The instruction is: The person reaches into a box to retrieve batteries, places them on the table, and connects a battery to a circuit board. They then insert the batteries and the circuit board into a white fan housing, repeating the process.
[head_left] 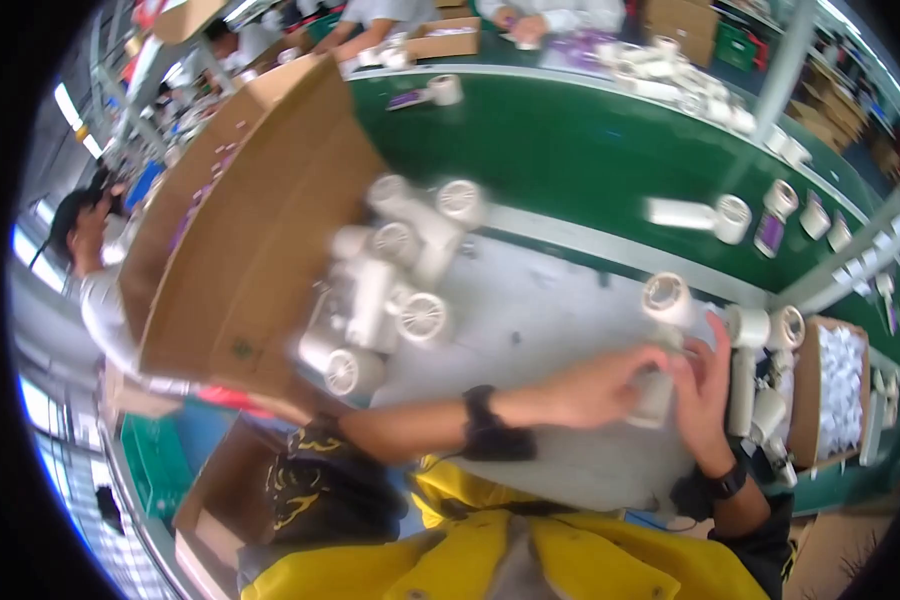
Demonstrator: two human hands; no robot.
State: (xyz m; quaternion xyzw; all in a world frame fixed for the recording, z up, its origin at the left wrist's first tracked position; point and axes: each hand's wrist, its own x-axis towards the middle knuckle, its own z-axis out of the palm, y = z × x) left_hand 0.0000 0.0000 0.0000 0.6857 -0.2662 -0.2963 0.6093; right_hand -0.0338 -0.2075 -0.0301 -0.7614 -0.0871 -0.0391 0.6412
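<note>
Both of my hands close around one white handheld fan (662, 330) standing upright over the grey worktop (530, 320). My left hand (600, 385) grips its handle from the left, and my right hand (702, 385) holds it from the right. Its round grille head sticks up above my fingers. A heap of the same white fans (395, 275) lies to the left, spilling from a big tilted cardboard box (260, 230). More white fans (765, 345) stand just right of my right hand.
A green conveyor belt (570, 150) runs behind the worktop, carrying white fans (715, 215). A small carton of white parts (838, 385) sits at the right. Other people work across the belt and at far left. Cardboard boxes (220, 500) stand low on my left.
</note>
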